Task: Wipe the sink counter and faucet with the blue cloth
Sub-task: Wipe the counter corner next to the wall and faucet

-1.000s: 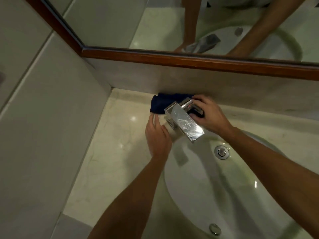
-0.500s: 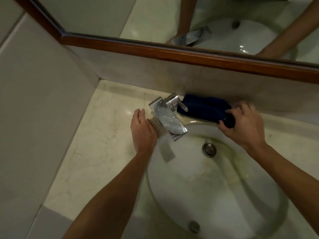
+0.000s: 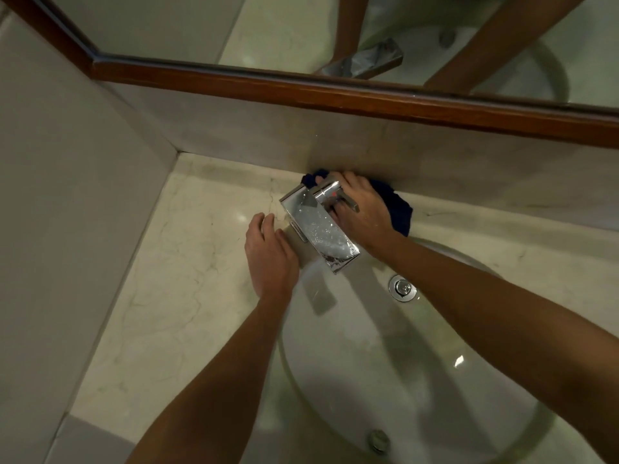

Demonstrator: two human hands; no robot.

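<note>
The blue cloth point(image 3: 398, 207) is dark and crumpled, and it lies on the marble counter point(image 3: 174, 262) behind the faucet point(image 3: 318, 226), against the back wall under the mirror point(image 3: 335, 95) with its wooden frame. The chrome faucet, with water drops on its flat spout, stands over the white sink point(image 3: 385, 380) and hides part of the cloth and of the fingers. The right hand point(image 3: 360, 209) presses down on the cloth with bent fingers, while the left hand point(image 3: 269, 254) rests flat and relaxed on the counter just beside the faucet base.

Bathroom: sink point(image 3: 435, 413), faucet point(image 3: 318, 229), mirror point(image 3: 201, 25)
</note>
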